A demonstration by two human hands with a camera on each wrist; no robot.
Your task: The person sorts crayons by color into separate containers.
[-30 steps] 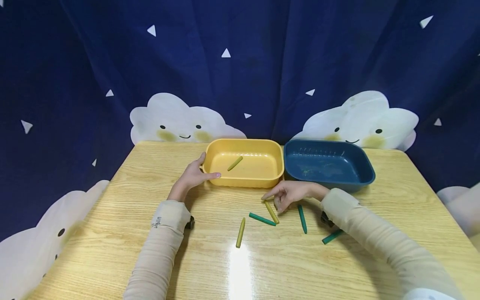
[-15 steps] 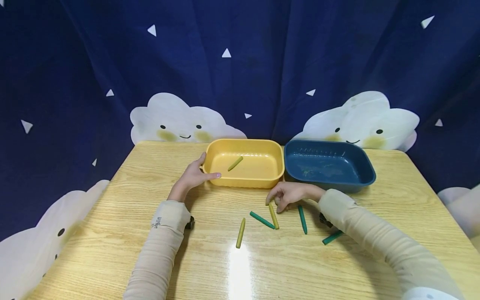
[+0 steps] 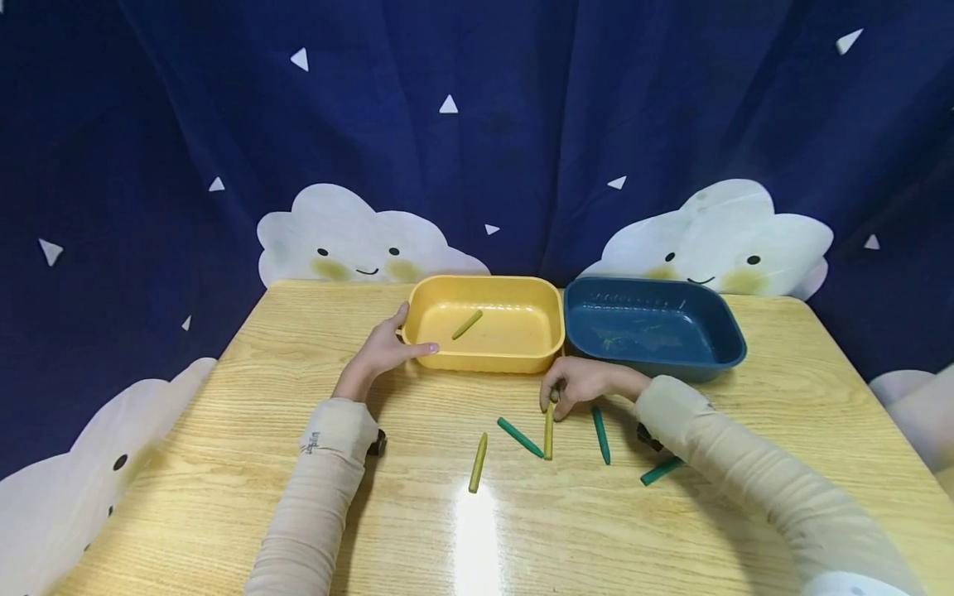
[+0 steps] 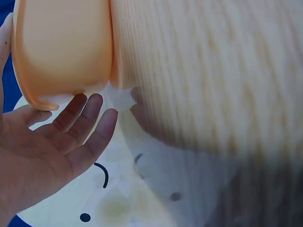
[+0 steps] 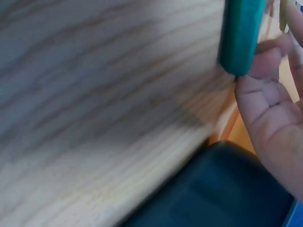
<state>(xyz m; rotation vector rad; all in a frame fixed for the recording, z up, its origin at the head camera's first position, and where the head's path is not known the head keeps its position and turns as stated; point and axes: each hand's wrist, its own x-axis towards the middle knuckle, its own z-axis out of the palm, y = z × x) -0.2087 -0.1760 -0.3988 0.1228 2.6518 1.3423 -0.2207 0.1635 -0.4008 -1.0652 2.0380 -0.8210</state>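
- Swung round since the first head view, the yellow crayon runs almost straight toward the person instead of slanting; the right hand has shifted slightly rightward.
- Right thumb and index finger pinch its far end; the rest extends from the fingers toward the person. Whether it rests on the worktop or is slightly raised, I cannot tell.
- Its long axis points at the near right corner of the yellow tub, beyond the fingers; the right hand is nearer.
- Left hand touches that tub's left end, fingers loosely spread.
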